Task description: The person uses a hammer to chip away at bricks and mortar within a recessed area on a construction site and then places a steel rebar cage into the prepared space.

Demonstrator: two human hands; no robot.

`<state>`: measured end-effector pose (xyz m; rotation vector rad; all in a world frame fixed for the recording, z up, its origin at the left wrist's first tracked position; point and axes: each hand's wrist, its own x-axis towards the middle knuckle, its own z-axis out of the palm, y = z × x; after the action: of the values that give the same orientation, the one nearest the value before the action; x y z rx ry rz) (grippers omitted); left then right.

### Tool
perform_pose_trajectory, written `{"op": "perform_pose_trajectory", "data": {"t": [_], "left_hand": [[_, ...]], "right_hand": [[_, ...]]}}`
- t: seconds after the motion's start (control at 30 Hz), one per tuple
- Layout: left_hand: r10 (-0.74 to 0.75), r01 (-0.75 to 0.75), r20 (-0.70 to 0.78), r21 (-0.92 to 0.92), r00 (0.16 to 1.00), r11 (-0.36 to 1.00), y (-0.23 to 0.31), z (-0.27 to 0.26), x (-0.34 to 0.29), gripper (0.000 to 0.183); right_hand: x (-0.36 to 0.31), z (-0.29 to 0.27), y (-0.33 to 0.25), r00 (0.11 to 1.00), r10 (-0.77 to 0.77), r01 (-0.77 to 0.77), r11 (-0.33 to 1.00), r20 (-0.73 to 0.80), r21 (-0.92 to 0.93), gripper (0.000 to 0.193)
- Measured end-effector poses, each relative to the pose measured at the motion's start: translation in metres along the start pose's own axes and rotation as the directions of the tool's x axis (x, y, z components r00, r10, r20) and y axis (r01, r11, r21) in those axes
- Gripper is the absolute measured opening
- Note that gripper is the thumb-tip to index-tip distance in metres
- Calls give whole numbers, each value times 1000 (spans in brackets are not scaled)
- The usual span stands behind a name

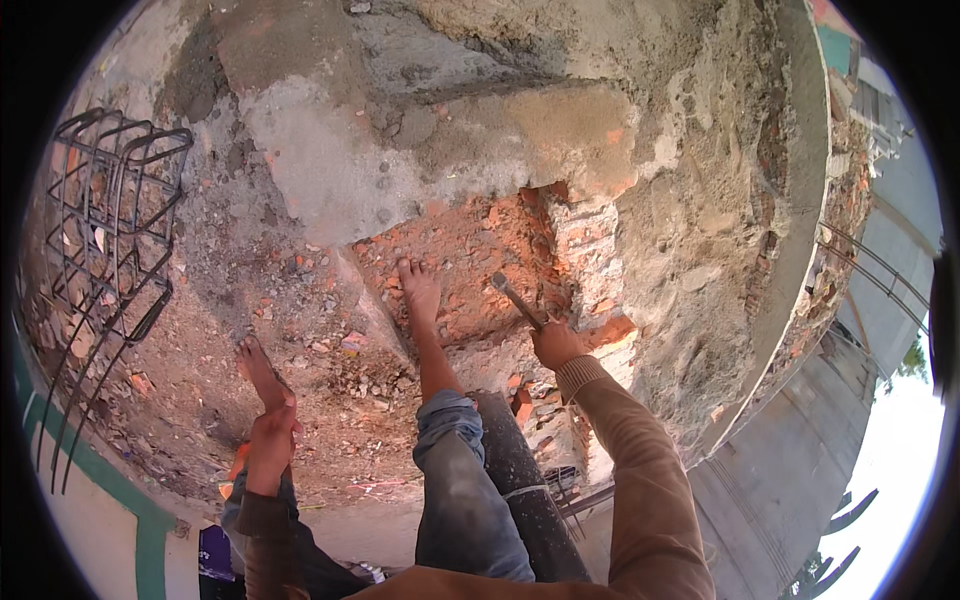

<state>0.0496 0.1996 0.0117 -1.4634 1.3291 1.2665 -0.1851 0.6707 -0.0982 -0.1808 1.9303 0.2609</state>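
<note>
Hammer [517, 302] in right hand [560, 345]; brick rubble [375, 385] under 2 feet [422, 298] (bare).

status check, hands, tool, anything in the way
Right hand gripping hammer-like tool. Left hand near left foot, no tool visible in it. Tool held at brick recess. Possible obstruction: bare right foot in recess.

Tool [516, 301] partly hidden in right hand [557, 345], left foot [259, 368] partly behind left hand [270, 440], purple object [215, 553] (unidentifiable)
</note>
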Motion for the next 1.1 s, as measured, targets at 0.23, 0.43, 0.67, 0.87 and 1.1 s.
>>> {"op": "perform_pose_trajectory", "data": {"t": [0.23, 0.43, 0.67, 0.87, 1.1], "left_hand": [[35, -33, 27, -75, 999, 997, 18, -6, -12, 51], [42, -42, -23, 10, 999, 999, 30, -2, -33, 54], [36, -36, -37, 7, 999, 999, -3, 3, -4, 53], [46, -48, -51, -29, 998, 998, 29, 0, -18, 54], [47, -42, -66, 85, 997, 995, 12, -2, -13, 56]], "right_hand": [[-29, -69, -126, 585, -671, 718, 689, -455, -93, 47], [56, -22, 75, 993, -74, 39, 941, -91, -335, 33], [-65, -33, -100, 952, -294, 302, 947, -80, 113, 47], [-39, -57, -168, 174, -872, 894, 335, -458, -297, 39], [4, 30, 43, 988, 58, -72, 993, -140, -96, 38]]}}
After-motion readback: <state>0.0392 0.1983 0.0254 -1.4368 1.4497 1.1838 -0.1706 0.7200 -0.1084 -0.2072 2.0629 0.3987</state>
